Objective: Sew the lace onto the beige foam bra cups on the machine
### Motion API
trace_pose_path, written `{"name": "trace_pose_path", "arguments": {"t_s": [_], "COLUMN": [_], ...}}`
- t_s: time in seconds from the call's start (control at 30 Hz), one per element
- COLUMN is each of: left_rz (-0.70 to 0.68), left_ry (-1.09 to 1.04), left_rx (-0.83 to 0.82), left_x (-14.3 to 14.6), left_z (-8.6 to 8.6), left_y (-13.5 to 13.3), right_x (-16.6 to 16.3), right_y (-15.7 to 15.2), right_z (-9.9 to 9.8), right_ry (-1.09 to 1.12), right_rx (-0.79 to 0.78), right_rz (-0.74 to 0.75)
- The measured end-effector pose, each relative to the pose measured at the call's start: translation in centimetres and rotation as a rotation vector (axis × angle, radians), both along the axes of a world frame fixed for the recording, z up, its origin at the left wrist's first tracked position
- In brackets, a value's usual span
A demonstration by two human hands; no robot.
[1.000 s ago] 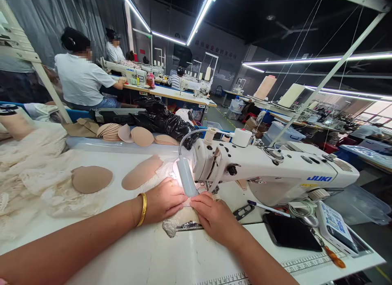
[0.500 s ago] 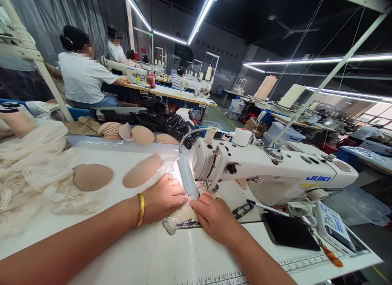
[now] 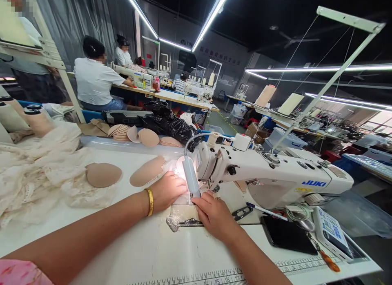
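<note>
White lacy fabric [image 3: 170, 165] lies beside the lamp [image 3: 190, 177] at the sewing machine [image 3: 269, 170]; your left hand [image 3: 169, 190] rests at its near side, your right hand [image 3: 213, 211] near the lamp's tip, grip unclear on both. Feed it flat, without tugging.

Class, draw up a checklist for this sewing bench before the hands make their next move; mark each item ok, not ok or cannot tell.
1. Lamp lit: ok, a bright glow shows beside it.
2. Left hand at the pale fabric: ok, though its grip is unclear.
3. Right hand fingers clear of the needle: cannot tell; the needle tip cannot be made out.
4. Bench right of the right hand free of loose items: not ok; a phone and pen lie there.
5. Phone apart from both hands: ok.
</note>
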State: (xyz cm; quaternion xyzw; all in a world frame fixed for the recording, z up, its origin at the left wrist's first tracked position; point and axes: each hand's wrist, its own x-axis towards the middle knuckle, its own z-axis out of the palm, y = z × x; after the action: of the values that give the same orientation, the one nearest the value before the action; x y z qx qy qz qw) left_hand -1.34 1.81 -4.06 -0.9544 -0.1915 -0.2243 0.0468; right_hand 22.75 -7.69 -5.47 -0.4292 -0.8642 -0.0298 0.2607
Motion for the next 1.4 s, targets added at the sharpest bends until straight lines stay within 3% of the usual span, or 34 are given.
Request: {"name": "trace_pose_path", "arguments": {"t_s": [0.13, 0.27, 0.33, 0.37, 0.43, 0.47, 0.53, 0.6, 0.67, 0.77, 0.83, 0.9, 0.97, 1.1, 1.3, 1.4], "left_rz": [0.027, -0.006, -0.04, -0.031, -0.019, 0.033, 0.137, 0.198, 0.214, 0.182, 0.066, -0.058, -0.094, -0.001, 0.301, 0.346], "left_ry": [-0.058, -0.186, -0.339, -0.399, -0.486, -0.613, -0.964, -1.286, -1.439, -1.352, -1.189, -1.093, -1.123, -1.315, -1.622, -1.698], "left_rx": [-0.034, -0.146, -0.48, -0.753, -1.465, -1.727, -1.934, -1.877, -1.793, -1.801, -1.887, -1.958, -1.94, -1.814, -1.781, -1.792], "left_x": [-1.1, -3.5, -4.2, -4.3, -4.1, -3.9, -3.5, -3.4, -3.6, -3.7, -3.8, -3.8, -3.9, -3.7, -2.5, -2.2], "left_z": [1.0, 1.9, 1.7, 1.4, 0.9, 0.8, 1.0, 1.9, 3.0, 4.1, 4.4, 4.5, 4.4, 3.8, 4.1, 4.6], "left_y": [-0.4, -5.4, -9.7, -12.0, -15.7, -16.9, -18.0, -17.9, -17.5, -18.0, -18.8, -19.5, -19.7, -19.0, -17.9, -17.8], "right_x": [-0.7, -3.5, -5.4, -6.3, -8.1, -8.8, -10.0, -10.7, -11.0, -10.6, -10.0, -9.5, -9.4, -10.6, -12.1, -12.1], "right_y": [-0.9, -2.1, -2.7, -3.1, -4.5, -5.4, -7.5, -9.8, -11.4, -11.8, -11.0, -10.3, -10.1, -11.1, -11.8, -11.5], "right_z": [0.8, 2.1, 2.8, 3.0, 3.0, 2.8, 1.9, 0.8, 0.1, 0.4, 1.3, 2.1, 2.4, 1.9, 1.2, 1.0], "right_ry": [0.211, 0.723, 0.993, 1.095, 1.235, 1.272, 1.262, 1.138, 1.008, 0.945, 0.981, 1.128, 1.351, 1.611, 1.674, 1.715], "right_rx": [-0.162, -0.718, -0.895, -0.925, -0.911, -0.889, -0.815, -0.729, -0.656, -0.639, -0.758, -0.935, -1.053, -1.021, -0.915, -0.873], "right_rz": [0.033, 0.015, -0.001, -0.016, -0.045, -0.05, -0.064, -0.088, -0.093, -0.059, -0.048, -0.036, 0.014, 0.065, -0.083, -0.084]}}
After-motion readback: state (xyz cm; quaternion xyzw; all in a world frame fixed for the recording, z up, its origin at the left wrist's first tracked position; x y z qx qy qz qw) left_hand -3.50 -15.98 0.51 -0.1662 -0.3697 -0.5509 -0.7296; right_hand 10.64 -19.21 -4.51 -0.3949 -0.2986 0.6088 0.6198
